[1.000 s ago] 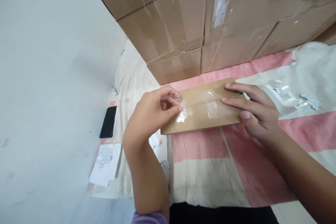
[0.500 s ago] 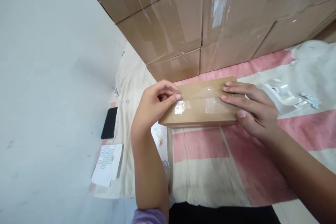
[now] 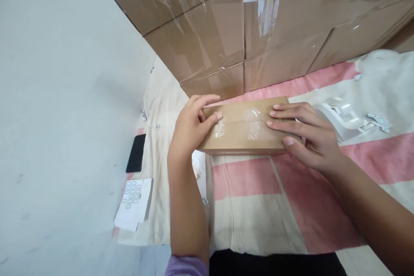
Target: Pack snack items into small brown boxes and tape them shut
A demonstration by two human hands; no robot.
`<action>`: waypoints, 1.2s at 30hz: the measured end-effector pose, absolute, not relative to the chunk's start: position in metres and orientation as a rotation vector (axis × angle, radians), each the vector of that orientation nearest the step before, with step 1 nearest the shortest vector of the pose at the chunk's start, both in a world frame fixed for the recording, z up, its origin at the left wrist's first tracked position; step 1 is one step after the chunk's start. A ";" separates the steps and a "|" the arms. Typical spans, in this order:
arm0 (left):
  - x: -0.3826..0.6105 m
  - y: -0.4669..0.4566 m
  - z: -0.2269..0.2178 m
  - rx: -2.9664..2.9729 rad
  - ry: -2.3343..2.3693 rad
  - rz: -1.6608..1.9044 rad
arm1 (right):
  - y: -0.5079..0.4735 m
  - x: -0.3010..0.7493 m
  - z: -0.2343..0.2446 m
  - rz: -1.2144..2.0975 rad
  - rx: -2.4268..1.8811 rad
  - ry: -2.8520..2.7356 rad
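A closed cardboard box [image 3: 241, 138] lies in front of me, with clear tape [image 3: 254, 129] along its top seam. My left hand [image 3: 194, 123] is at the box's left end. Its thumb presses on the taped top, while the index finger stretches out over the back edge; its other fingers are mostly hidden. At the right end, my right hand [image 3: 310, 133] lies with its fingers stretched flat on the top and the thumb by the front edge. Both hands are open and touch the box.
Large plastic-wrapped cartons [image 3: 210, 30] stand behind the box. A white tape dispenser [image 3: 343, 116] lies to the right on the pink and cream cloth [image 3: 246, 220]. At left are a black phone [image 3: 136, 153], printed paper sheets [image 3: 134, 202] and a pale wall [image 3: 58, 95].
My left index finger has straightened away from the thumb, opening that hand. My right hand stays on the box. The whole view has shifted slightly.
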State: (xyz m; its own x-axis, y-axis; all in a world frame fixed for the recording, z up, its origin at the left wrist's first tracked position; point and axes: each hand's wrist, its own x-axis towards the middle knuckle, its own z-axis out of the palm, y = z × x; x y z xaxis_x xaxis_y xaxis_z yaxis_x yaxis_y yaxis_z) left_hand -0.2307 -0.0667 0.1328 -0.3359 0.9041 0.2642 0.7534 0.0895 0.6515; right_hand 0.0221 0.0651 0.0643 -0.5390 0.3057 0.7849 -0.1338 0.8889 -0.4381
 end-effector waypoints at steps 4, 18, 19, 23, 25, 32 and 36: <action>-0.232 -0.064 0.132 1.632 2.216 1.016 | 0.063 0.021 0.064 0.562 -0.146 -2.062; -0.235 -0.071 0.142 1.686 2.058 0.818 | 0.063 0.019 0.058 0.510 -0.143 -2.045; -0.234 -0.069 0.142 1.700 2.092 0.811 | 0.063 0.019 0.057 0.511 -0.144 -2.041; -0.230 -0.066 0.143 1.714 2.184 0.806 | 0.064 0.019 0.055 0.527 -0.144 -2.034; -0.230 -0.066 0.143 1.702 2.190 0.825 | 0.064 0.019 0.054 0.531 -0.138 -2.029; -0.229 -0.064 0.138 1.671 2.274 0.907 | 0.063 0.015 0.054 0.569 -0.129 -1.985; -0.229 -0.073 0.141 1.774 2.087 0.869 | 0.062 0.016 0.051 0.573 -0.134 -1.944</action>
